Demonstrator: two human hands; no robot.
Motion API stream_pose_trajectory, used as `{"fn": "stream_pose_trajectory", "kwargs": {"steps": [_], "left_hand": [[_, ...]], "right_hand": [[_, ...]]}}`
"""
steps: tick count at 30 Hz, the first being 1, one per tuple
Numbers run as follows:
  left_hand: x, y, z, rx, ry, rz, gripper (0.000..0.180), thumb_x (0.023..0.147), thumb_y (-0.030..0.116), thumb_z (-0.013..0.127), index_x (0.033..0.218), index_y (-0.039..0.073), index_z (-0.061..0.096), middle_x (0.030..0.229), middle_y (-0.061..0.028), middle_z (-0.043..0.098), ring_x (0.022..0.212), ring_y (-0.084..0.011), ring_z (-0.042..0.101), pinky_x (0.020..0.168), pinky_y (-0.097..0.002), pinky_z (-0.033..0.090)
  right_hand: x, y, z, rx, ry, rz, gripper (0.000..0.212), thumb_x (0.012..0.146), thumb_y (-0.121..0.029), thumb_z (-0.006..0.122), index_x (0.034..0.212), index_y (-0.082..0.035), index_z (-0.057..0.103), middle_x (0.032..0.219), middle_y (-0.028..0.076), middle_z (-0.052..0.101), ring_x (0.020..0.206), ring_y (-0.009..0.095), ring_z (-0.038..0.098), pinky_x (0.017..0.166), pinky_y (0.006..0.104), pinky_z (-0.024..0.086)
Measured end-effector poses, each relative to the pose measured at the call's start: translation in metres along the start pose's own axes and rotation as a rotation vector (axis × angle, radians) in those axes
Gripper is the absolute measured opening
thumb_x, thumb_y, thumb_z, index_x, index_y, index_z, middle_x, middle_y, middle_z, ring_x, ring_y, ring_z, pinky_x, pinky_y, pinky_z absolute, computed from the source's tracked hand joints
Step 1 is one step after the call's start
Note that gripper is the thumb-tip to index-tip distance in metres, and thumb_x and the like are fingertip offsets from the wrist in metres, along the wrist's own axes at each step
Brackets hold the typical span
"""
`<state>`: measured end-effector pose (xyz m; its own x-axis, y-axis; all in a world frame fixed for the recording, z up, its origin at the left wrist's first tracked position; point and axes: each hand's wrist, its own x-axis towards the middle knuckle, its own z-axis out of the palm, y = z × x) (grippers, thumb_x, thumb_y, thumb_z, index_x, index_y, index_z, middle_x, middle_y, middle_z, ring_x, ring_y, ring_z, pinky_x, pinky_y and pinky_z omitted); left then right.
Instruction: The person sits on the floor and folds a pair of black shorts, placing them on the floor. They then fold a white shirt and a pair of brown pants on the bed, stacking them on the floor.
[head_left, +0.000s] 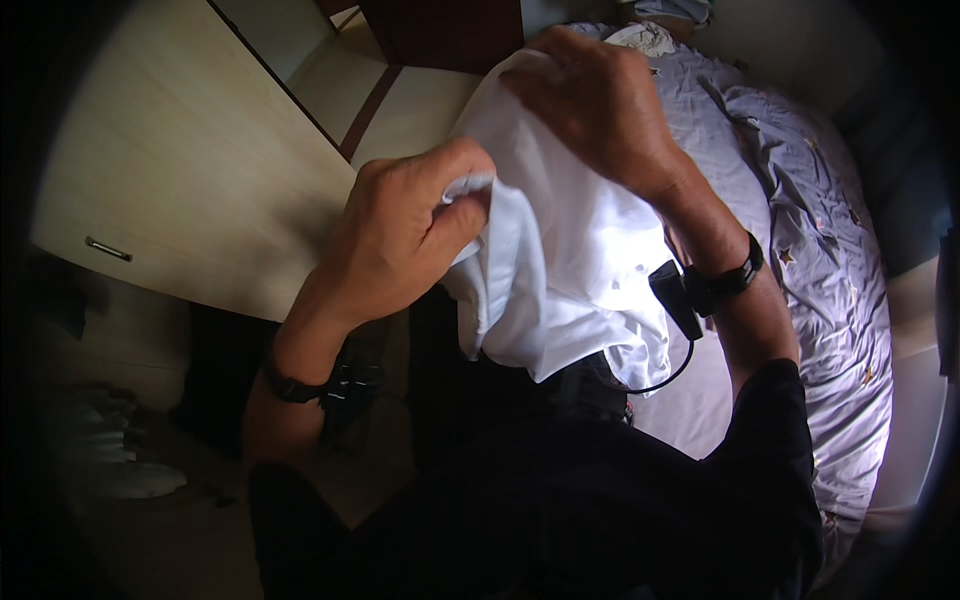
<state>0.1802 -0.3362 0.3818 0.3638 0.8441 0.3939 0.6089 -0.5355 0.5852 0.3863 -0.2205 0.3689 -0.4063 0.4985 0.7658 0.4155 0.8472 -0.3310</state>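
A thin white cloth (pixel 590 250), perhaps a garment, hangs in loose folds before my body; its kind does not show. My left hand (pixel 405 225) is closed on a bunched edge of it, with the thumb and bent fingers pinching the fabric. Higher and farther right, my right hand (pixel 600 105) grips the cloth's upper part, and some of its fingers are behind or under the fabric. The lower part of the cloth is brightly lit near my right wrist. Each wrist carries a black strap with a small black device; a cable hangs from the right one (pixel 678 298).
A bed with a rumpled lilac star-patterned sheet (pixel 800 200) lies along the right. On the left stands a pale wooden cabinet door (pixel 200 150) with a metal handle (pixel 108 249). White cloth or similar items (pixel 130 470) lie in the dark lower left.
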Motion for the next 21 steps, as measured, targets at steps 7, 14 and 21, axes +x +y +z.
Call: {"fn": "stream_pose_trajectory", "kwargs": {"steps": [7, 14, 21], "left_hand": [[0.004, -0.017, 0.012, -0.015, -0.041, -0.254, 0.018, 0.094, 0.013, 0.073, 0.096, -0.002, 0.064, 0.080, -0.0046, 0.068, 0.070, -0.0080, 0.060, 0.063, -0.0294, 0.050], [-0.013, -0.042, 0.023, -0.213, 0.129, -0.441, 0.041, 0.088, 0.015, 0.079, 0.120, -0.004, 0.063, 0.082, -0.0120, 0.072, 0.074, -0.0134, 0.067, 0.068, -0.0295, 0.054], [-0.018, -0.058, 0.016, -0.128, -0.085, -0.546, 0.019, 0.091, 0.010, 0.077, 0.100, -0.004, 0.069, 0.081, -0.0036, 0.070, 0.072, -0.0056, 0.060, 0.061, -0.0257, 0.049]], "right_hand": [[-0.022, -0.011, 0.040, 0.352, -0.146, 0.076, 0.021, 0.086, -0.013, 0.073, 0.098, 0.005, 0.072, 0.082, 0.026, 0.068, 0.077, 0.044, 0.068, 0.068, 0.0440, 0.055], [-0.053, -0.007, 0.060, 0.668, -0.287, 0.259, 0.017, 0.090, -0.009, 0.073, 0.100, 0.004, 0.074, 0.079, 0.021, 0.072, 0.069, 0.029, 0.071, 0.068, 0.0349, 0.055], [-0.058, -0.009, 0.068, 0.734, -0.353, 0.367, 0.030, 0.093, -0.024, 0.078, 0.101, 0.005, 0.073, 0.081, 0.017, 0.073, 0.075, 0.019, 0.071, 0.071, 0.0312, 0.055]]}}
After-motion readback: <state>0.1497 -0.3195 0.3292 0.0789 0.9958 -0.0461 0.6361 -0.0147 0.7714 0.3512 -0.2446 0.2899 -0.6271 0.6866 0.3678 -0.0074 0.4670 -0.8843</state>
